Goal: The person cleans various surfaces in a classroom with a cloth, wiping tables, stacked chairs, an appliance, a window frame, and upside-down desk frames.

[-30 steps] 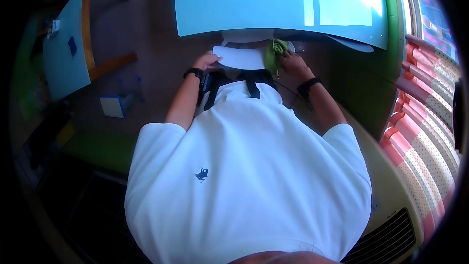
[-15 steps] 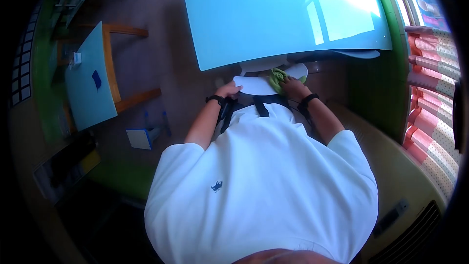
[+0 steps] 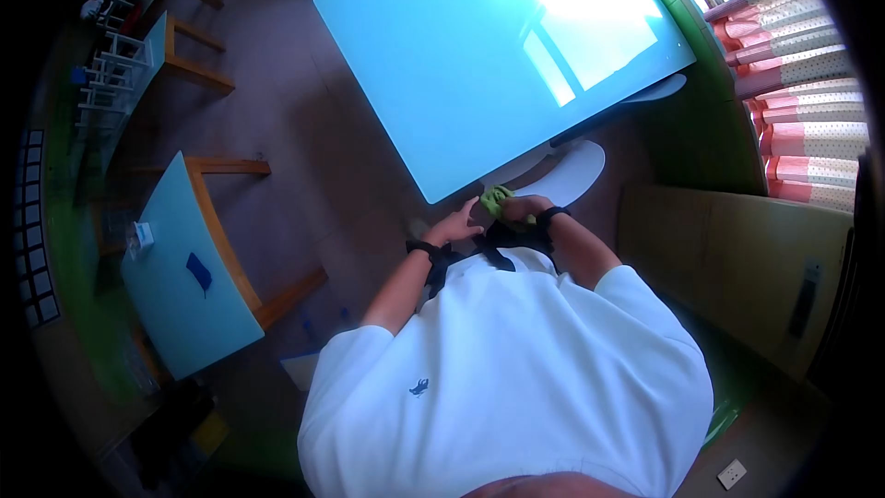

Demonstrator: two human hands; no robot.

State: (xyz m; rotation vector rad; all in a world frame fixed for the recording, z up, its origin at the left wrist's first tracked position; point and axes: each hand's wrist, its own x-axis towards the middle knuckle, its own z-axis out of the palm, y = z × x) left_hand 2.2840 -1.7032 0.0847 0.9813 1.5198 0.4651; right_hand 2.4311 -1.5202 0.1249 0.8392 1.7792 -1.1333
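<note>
A crumpled green cloth [image 3: 496, 199] is gripped in my right hand [image 3: 527, 209], in front of my body near the table's closest corner. My left hand [image 3: 454, 225] is just left of the cloth, its fingers apart and holding nothing. Whether its fingertips touch the cloth I cannot tell. Just beyond my right hand is a white chair [image 3: 586, 171] with a curved backrest, partly under the light blue table [image 3: 442, 83]. My right hand overlaps the near end of that backrest in view.
Another white chair [image 3: 659, 89] is tucked under the table's right side. To the left, a second blue-topped table [image 3: 175, 286] bears a dark blue cloth [image 3: 198, 273] and a white box [image 3: 140, 238]. A beige cabinet [image 3: 719, 258] and pink curtains [image 3: 793, 83] line the right.
My left hand has let go of the white chair's backrest. The cloth in my right hand has come off the backrest towards my left hand. My view has turned.
</note>
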